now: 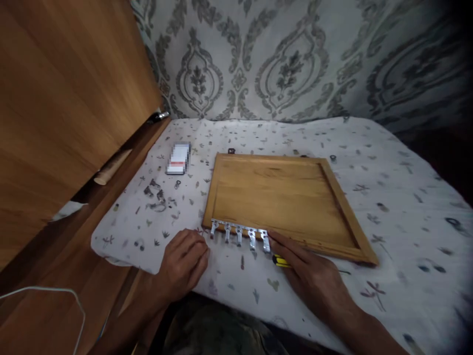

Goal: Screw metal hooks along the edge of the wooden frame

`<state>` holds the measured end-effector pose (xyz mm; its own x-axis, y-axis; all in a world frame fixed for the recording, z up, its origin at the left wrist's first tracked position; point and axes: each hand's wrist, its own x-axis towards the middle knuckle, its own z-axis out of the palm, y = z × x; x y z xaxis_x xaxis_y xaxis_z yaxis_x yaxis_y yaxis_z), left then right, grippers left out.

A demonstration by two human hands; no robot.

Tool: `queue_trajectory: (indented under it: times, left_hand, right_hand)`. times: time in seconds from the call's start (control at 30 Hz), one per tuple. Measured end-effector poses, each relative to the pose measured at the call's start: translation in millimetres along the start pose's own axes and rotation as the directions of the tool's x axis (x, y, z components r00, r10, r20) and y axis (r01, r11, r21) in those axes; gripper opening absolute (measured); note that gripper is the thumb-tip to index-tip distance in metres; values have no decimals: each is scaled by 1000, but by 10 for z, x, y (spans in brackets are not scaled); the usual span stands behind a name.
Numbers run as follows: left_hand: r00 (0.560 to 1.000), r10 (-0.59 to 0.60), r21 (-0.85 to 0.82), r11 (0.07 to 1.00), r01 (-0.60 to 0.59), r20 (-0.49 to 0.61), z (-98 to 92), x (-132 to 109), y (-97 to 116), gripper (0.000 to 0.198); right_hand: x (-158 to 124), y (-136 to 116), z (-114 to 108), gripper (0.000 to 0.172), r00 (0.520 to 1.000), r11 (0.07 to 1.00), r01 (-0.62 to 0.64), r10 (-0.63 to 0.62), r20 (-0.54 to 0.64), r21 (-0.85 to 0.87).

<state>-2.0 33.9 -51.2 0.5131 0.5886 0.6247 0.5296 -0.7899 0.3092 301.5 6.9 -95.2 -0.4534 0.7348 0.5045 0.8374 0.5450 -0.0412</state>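
Note:
A shallow framed wooden board [273, 195] lies on the patterned cloth in front of me. Along its near edge sits a row of several silvery metal hooks [239, 235], their ends hanging toward me. My right hand [314, 278] reaches in from the right, its extended index finger touching the rightmost hook. A tool with a yellow-and-black handle [281, 261] sticks out from under that hand's curled fingers; its kind is hidden. Left of the board's near corner, my left hand [185, 264] rests with fingers curled closed. Whatever it holds, if anything, cannot be seen.
A phone [179, 158] lies on the cloth [402, 212] at the back left. Small metal pieces [157, 193] are scattered nearer me. A wooden cabinet panel [70, 88] rises on the left. A patterned fabric backdrop [244, 59] stands behind; a white cable [79, 301] runs lower left.

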Motion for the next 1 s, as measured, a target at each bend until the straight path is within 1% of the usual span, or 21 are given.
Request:
queue_trajectory:
  times: [0.1, 0.27, 0.37, 0.5, 0.6, 0.7, 0.77, 0.87, 0.93, 1.0]
  left_hand:
    - [996, -91, 65, 994, 92, -21, -119, -128, -115, 17]
    - [968, -248, 258, 933, 250, -41, -270, -307, -438, 20]
    - [955, -297, 296, 910, 289, -17, -311, -354, -557, 21]
    - [940, -340, 329, 890, 316, 16, -334, -361, -595, 23]
    - [930, -367, 391, 862, 324, 38, -355, -331, -673, 25]
    - [933, -359, 457, 834, 308, 26, -364, -268, -844, 26]
    - [939, -341, 488, 827, 280, 38, -351, -217, -972, 33]
    - [946, -309, 517, 828, 216, 101, -306, -160, -1109, 47]
    - [944, -297, 530, 829, 179, 145, -275, -139, -1148, 49]
    - [938, -297, 544, 824, 158, 177, -257, -123, -1157, 46]
  right_hand:
    - [11, 27, 0, 42, 1000, 999, 22, -23, -18, -32]
    - [-5, 33, 24, 40, 998, 997, 41, -44, -40, -65]
    - [-25, 40, 54, 42, 998, 998, 31, -34, -43, -62]
    - [-59, 63, 82, 47, 1000, 999, 13, -14, -22, -42]
    - [-100, 87, 131, 49, 1000, 1000, 9, -9, -23, -14]
    - [-140, 128, 189, 49, 997, 1000, -11, 11, -75, -6]
    - [-151, 154, 197, 50, 998, 1000, -10, 9, -59, -7]
    - [-137, 153, 153, 53, 999, 999, -32, 32, 2, 13]
    - [-118, 122, 118, 56, 997, 997, -77, 77, -3, 29]
    - [-102, 86, 99, 59, 995, 994, -103, 103, -12, 33]
